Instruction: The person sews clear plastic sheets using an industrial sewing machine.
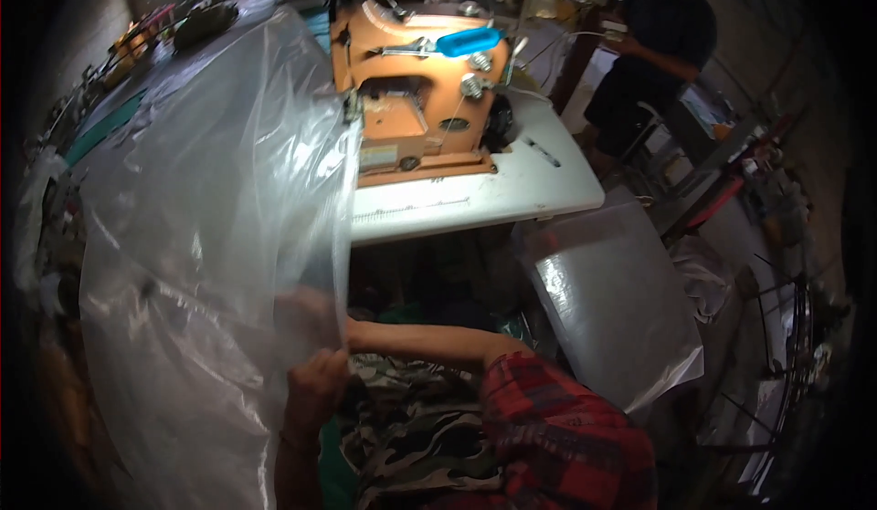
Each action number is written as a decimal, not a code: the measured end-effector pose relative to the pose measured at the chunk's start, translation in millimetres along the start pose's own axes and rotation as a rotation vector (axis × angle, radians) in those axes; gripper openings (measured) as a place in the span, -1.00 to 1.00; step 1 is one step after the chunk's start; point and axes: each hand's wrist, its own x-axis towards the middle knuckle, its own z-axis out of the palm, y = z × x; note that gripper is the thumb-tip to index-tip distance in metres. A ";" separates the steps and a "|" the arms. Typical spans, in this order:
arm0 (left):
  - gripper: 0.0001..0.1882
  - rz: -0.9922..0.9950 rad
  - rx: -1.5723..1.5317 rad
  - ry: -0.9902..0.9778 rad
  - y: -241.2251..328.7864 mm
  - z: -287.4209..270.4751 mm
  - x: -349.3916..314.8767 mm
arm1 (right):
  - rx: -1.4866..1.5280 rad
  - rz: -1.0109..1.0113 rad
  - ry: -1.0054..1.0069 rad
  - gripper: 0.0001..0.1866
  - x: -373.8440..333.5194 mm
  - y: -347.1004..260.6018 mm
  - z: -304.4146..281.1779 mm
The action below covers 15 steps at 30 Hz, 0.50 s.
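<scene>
In the head view: gripping the right-hand edge of the clear plastic sheet (210, 190) in curled fingers of the left hand (319, 380), with the sheet spread left of the orange sewing machine (448, 76) and hanging past the front of the white table (521, 192). Reaching behind the sheet with the right hand (311, 314); cannot tell whether spread or pinching there. Probably best to tension that edge evenly, smooth out creases, and avoid tugging sideways near the sewing machine

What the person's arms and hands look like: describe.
The right arm has a red and black plaid sleeve to about the elbow, forearm bare. The left hand is ungloved; no sleeve shows there. The right hand looks too hazy to judge.
</scene>
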 end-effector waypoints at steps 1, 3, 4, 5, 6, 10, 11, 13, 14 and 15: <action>-0.85 0.008 -0.041 -0.025 2.4 8.5 3.9 | -0.064 -0.157 0.083 -0.79 1.2 5.7 20.5; -0.86 -0.005 -0.029 0.011 4.9 14.3 4.7 | -0.100 -0.154 0.032 -0.77 -5.1 25.5 23.8; -0.87 0.001 -0.023 0.053 8.2 16.3 3.4 | -0.154 -0.159 -0.016 -0.76 -7.5 34.3 21.2; -0.88 -0.013 -0.029 0.049 5.7 21.7 2.9 | -0.206 -0.168 -0.066 -0.75 -10.1 46.0 13.3; -0.89 -0.026 -0.035 0.042 1.6 28.3 5.9 | -0.259 -0.178 -0.114 -0.73 -11.0 56.3 -0.3; -0.89 -0.094 -0.016 0.163 1.1 54.4 6.8 | -0.377 0.343 -0.526 -0.71 -24.5 42.4 -81.4; -0.89 -0.155 -0.008 0.175 0.1 63.3 1.1 | -0.353 0.501 -0.506 -0.75 -17.1 12.0 -104.6; -0.92 -0.238 -0.044 0.292 5.0 76.7 -1.5 | -0.469 0.443 -0.375 -0.82 -16.0 -0.8 -141.7; -0.92 -0.269 -0.041 0.292 8.8 80.8 -0.7 | -0.465 0.432 -0.317 -0.83 -15.5 -3.9 -156.0; -0.94 -0.321 -0.090 0.341 13.3 83.1 -0.7 | -0.587 0.223 -0.292 -0.87 -8.5 -19.4 -164.6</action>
